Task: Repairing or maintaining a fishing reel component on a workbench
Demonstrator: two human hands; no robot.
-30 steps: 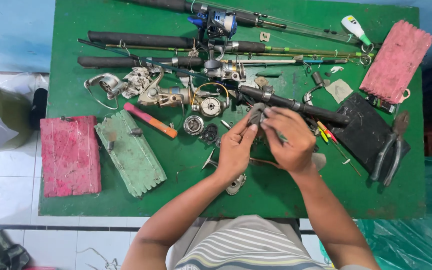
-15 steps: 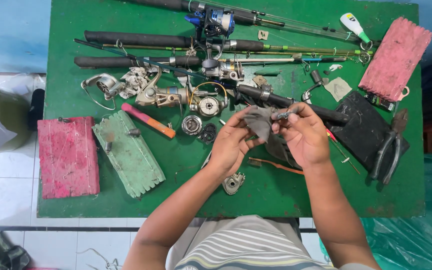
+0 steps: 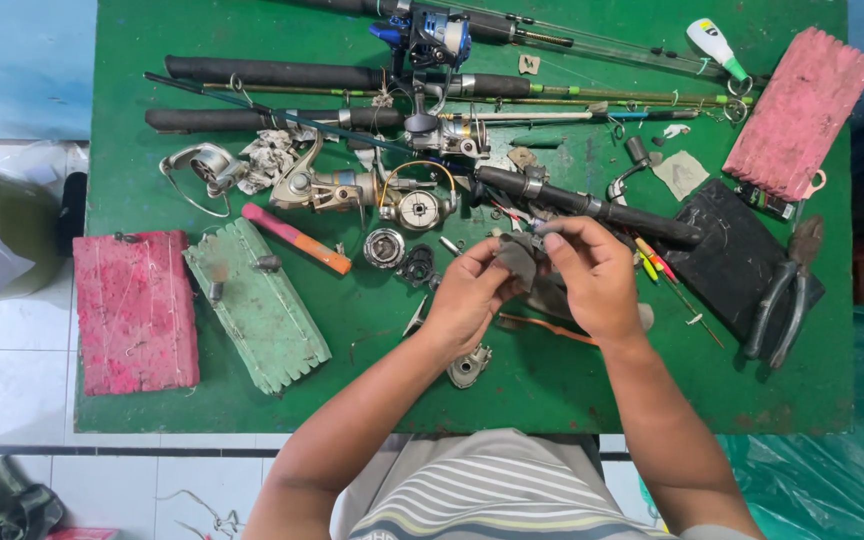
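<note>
Change vs. a second ago: both hands had lifted off the green table (image 3: 152,400) and come up slightly, with the small grey reel part (image 3: 518,256) now held between them rather than low over the cloth. Reads as inspection or fitting, not picking.

Grip: left hand (image 3: 467,300) closed around the part from below-left, fingers curled. Right hand (image 3: 597,275) pinched it from the right, thumb and forefinger tight on its top edge. The part sat above the table, just in front of the black rod handle (image 3: 592,205).

Around that handle: dismantled spinning reel (image 3: 352,188) and loose spool (image 3: 384,247) to its left, orange-pink tool (image 3: 297,238) further left, then green foam block (image 3: 257,305) and red foam block (image 3: 135,310). Pliers (image 3: 787,290) on a black pad (image 3: 732,250) to its right. Reel cover (image 3: 469,366) lay nearer the person, under the left wrist.

Clutter: small gears and an orange strip directly under the hands; crowded set-down area.
</note>
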